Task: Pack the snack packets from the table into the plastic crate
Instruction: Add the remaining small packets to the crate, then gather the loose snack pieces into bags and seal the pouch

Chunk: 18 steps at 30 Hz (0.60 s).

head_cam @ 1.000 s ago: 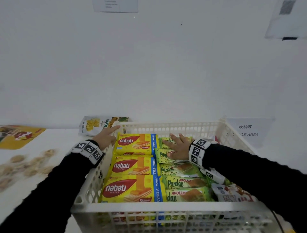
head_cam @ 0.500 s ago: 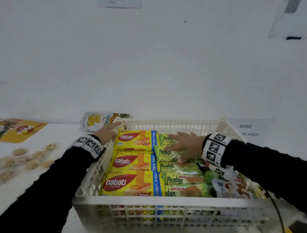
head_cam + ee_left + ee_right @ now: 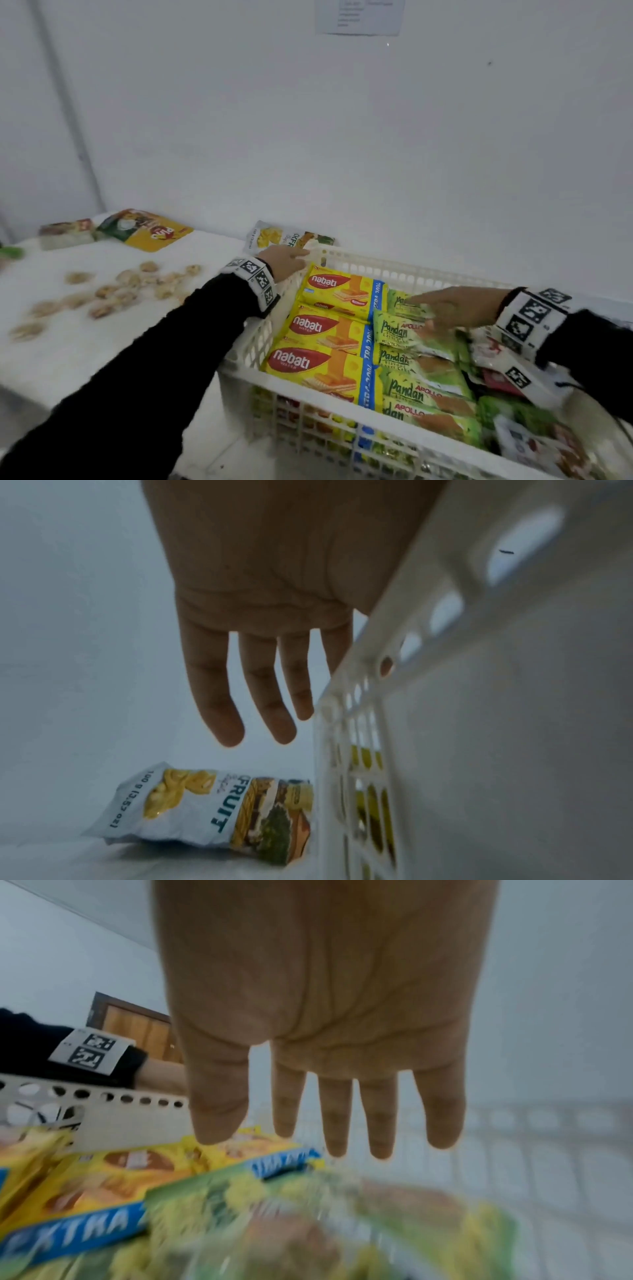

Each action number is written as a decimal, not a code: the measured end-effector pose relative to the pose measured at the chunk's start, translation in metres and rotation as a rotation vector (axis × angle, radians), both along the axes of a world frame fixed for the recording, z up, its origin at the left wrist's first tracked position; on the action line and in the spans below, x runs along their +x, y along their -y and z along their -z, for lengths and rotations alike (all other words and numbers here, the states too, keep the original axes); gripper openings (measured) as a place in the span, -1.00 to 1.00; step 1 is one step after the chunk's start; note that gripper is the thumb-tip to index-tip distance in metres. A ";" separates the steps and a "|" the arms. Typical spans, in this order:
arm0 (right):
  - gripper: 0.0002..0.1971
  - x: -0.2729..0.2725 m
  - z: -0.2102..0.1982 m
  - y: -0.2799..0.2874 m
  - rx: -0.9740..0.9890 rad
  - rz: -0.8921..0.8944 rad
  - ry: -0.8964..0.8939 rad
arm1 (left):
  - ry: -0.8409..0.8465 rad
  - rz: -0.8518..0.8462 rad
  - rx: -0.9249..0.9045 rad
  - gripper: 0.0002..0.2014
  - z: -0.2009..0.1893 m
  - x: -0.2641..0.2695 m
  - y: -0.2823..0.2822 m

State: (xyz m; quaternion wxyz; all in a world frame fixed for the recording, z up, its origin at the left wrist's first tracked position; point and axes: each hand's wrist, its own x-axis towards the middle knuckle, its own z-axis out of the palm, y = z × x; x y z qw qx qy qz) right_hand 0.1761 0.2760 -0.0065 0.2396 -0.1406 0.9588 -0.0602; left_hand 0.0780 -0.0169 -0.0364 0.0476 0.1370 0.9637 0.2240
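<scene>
A: Reaching past the far left corner of the white perforated plastic crate (image 3: 394, 442), the left hand (image 3: 286, 262) has straight, spread fingers and holds nothing. Right hand (image 3: 455, 308) likewise flat and released, hovering over or touching the green Pandan cake packets (image 3: 421, 380) inside; contact cannot be told.

B: Target?

A: Probably the white-and-yellow jackfruit chip pouch (image 3: 212, 813), lying flat on the white table (image 3: 85, 349) just behind that corner, touching or nearly touching the crate wall. Fingertips are above it, apart.

B: How to take it well?

A: Judgement: lower the left hand, pinch the pouch's free edge away from the wall, lift clear of the rim. Pouch looks soft and air-filled; squeeze lightly.

B: Where to put it?

A: Yellow Nabati wafer packs (image 3: 329, 342) fill the left column, the green packets the middle. Lay it flat on top. The right hand could press the green row level first.

B: Left over?

A: A yellow pouch (image 3: 154, 233) and a pale packet (image 3: 65, 233) at the table's far left, plus scattered small brownish pieces (image 3: 113, 294), too blurred to identify.
</scene>
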 end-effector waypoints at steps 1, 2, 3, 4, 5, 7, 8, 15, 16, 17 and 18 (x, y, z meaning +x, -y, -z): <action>0.20 -0.003 -0.011 -0.004 0.027 0.007 -0.002 | 0.007 -0.012 0.012 -0.58 -0.005 0.006 0.003; 0.27 -0.008 -0.021 -0.008 0.060 0.009 -0.005 | 0.014 -0.016 0.021 -0.58 -0.010 0.011 0.007; 0.22 -0.011 -0.032 -0.010 0.085 0.011 -0.007 | 0.027 -0.007 0.024 -0.59 -0.016 0.017 0.011; 0.10 -0.011 -0.045 -0.008 0.106 0.006 -0.020 | 0.037 0.012 0.021 -0.61 -0.022 0.023 0.017; 0.00 -0.012 -0.056 -0.006 0.114 0.002 -0.054 | 0.042 0.029 0.009 -0.62 -0.027 0.030 0.023; -0.04 -0.012 -0.078 0.007 0.084 -0.015 -0.130 | 0.053 0.031 -0.012 -0.62 -0.037 0.046 0.037; -0.08 -0.011 -0.088 0.017 0.063 -0.036 -0.159 | 0.068 0.026 -0.018 -0.61 -0.041 0.052 0.046; -0.22 0.013 -0.128 0.138 0.063 -0.303 -0.164 | 0.174 -0.058 0.022 -0.59 -0.040 0.081 0.137; -0.17 0.016 -0.129 0.161 0.085 -0.345 -0.167 | 0.177 -0.076 0.014 -0.59 -0.038 0.083 0.155; -0.16 0.018 -0.130 0.183 0.104 -0.381 -0.163 | 0.180 -0.097 0.005 -0.59 -0.036 0.084 0.174; -0.20 0.019 -0.130 0.206 0.127 -0.408 -0.162 | 0.183 -0.120 -0.004 -0.59 -0.033 0.085 0.194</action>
